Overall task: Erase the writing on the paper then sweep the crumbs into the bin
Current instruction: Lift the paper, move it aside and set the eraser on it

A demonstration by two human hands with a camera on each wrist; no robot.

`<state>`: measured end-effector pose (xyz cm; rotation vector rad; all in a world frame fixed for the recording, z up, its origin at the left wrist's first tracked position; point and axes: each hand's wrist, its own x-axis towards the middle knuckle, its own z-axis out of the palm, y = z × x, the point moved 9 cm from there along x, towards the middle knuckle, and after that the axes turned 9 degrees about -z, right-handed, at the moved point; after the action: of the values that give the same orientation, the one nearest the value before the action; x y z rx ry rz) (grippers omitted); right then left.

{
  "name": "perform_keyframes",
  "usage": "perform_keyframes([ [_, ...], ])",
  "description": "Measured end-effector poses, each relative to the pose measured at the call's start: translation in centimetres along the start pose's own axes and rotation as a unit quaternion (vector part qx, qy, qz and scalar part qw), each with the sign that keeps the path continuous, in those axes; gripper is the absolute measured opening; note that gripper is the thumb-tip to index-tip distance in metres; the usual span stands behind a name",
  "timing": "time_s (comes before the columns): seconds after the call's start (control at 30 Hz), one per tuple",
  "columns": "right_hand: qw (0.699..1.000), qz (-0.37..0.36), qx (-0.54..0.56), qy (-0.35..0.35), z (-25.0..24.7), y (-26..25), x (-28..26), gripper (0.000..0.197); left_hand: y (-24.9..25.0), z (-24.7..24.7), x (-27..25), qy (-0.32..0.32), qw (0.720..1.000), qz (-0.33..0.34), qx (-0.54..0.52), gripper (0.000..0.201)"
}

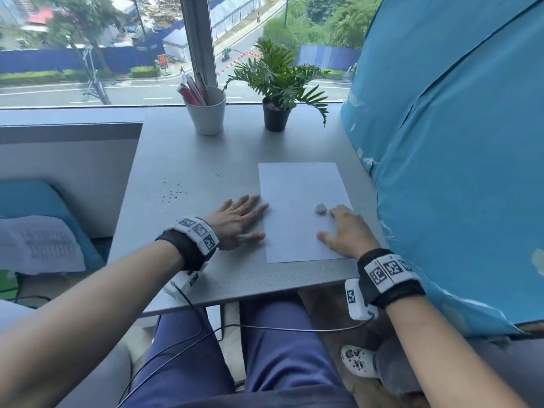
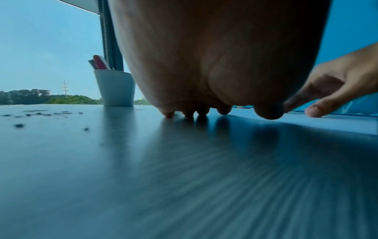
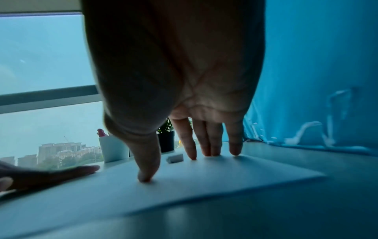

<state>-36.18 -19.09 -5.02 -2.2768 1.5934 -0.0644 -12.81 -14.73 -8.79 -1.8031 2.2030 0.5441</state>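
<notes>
Both hands lie spread flat, gripping nothing: left hand [image 1: 235,219] on the desk [image 1: 176,148] with fingertips at the paper's [image 1: 297,184] left edge, right hand [image 1: 343,231] pressing its near right corner, just beside the eraser [image 1: 321,209]. Crumbs [image 1: 173,195] lie scattered at left. No bin visible; careless sweeping could drop them on the floor.

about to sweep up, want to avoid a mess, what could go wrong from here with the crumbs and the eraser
The eraser crumbs lie scattered on the desk left of the paper; a fast sweep by the left hand could scatter them further. No bin is in view. The eraser lies loose by the right hand and might get knocked.
</notes>
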Motion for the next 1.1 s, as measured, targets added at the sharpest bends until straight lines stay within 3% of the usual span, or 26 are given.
perform_keyframes([
  [0.07,1.000,-0.014,0.008,0.002,0.6,0.3,-0.5,0.070,-2.3,-0.1,-0.6,-0.010,0.999,-0.050,-0.005,0.105],
  [0.17,1.000,-0.027,0.010,-0.010,1.4,0.5,-0.6,0.071,-6.0,-0.3,-2.1,-0.034,0.989,-0.145,-0.011,0.095],
  [0.27,0.999,-0.030,0.015,-0.011,1.8,0.4,-0.4,0.070,-8.1,-0.9,-3.8,-0.040,0.963,-0.256,0.071,0.104],
  [0.33,0.998,-0.046,0.028,0.035,1.3,-0.1,-0.5,0.067,-7.3,-1.8,-4.4,-0.018,0.950,-0.295,0.102,0.110],
  [0.4,0.988,-0.073,0.044,0.125,0.0,-0.7,-1.6,0.059,-3.8,-2.5,-4.0,0.019,0.973,-0.210,0.093,0.105],
  [0.47,0.975,-0.090,0.056,0.194,-0.5,-0.9,-3.1,0.045,0.9,-2.1,-4.1,0.022,0.995,-0.055,0.077,0.095],
  [0.53,0.975,-0.095,0.060,0.191,0.8,-0.5,-4.0,0.033,4.0,-0.5,-5.3,-0.003,0.996,0.051,0.075,0.086],
  [0.6,0.975,-0.108,0.060,0.183,1.8,0.0,-4.3,0.028,3.9,1.6,-6.3,-0.023,0.992,0.087,0.088,0.079],
  [0.73,0.968,-0.116,0.072,0.210,1.9,0.7,-4.1,0.026,-1.9,2.5,-8.0,0.013,0.995,0.062,0.076,0.075],
  [0.83,0.966,-0.105,0.068,0.228,2.1,0.9,-3.9,0.025,-8.2,1.6,-8.6,0.030,0.997,-0.020,0.062,0.080],
  [0.97,0.964,-0.088,0.071,0.240,2.2,0.8,-3.1,0.027,-13.4,0.4,-8.0,0.024,0.984,-0.158,0.078,0.101],
  [1.03,0.965,-0.080,0.069,0.241,2.2,0.9,-3.3,0.027,-12.0,-0.9,-6.4,0.037,0.984,-0.162,0.064,0.101],
  [1.1,0.965,-0.080,0.066,0.239,2.3,1.2,-3.8,0.026,-8.5,-2.5,-4.1,0.052,0.991,-0.115,0.055,0.097],
])
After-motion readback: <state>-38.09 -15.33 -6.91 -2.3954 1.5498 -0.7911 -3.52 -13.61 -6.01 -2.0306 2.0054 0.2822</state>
